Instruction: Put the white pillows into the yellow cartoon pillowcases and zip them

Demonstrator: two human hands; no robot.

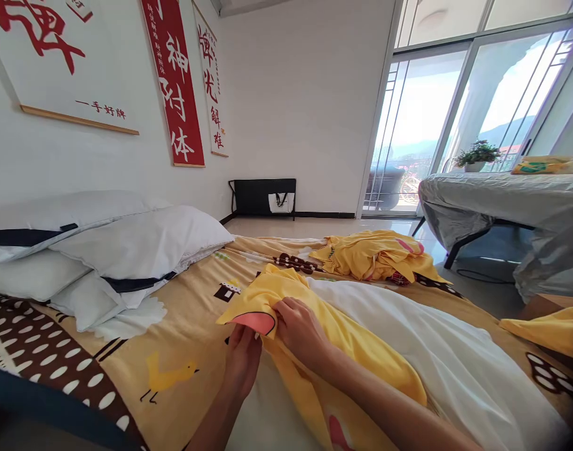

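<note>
A yellow pillowcase (362,338) with pink printed patches lies bunched up in front of me. It lies partly over a large, soft white pillow (437,338). At the far-left corner of the pillowcase, my left hand (243,351) pinches the edge beneath a pink patch; its fingertips are partly hidden under the cloth. Close beside it, my right hand (298,329) is closed on the yellow fabric from above, with curled fingers.
White pillows (145,244) with dark bands are stacked at the left on a patterned bedspread (183,326). More yellow cloth is heaped (375,254) at the back. At the right stand a plastic-covered table (484,194) and a box holding yellow fabric (554,329).
</note>
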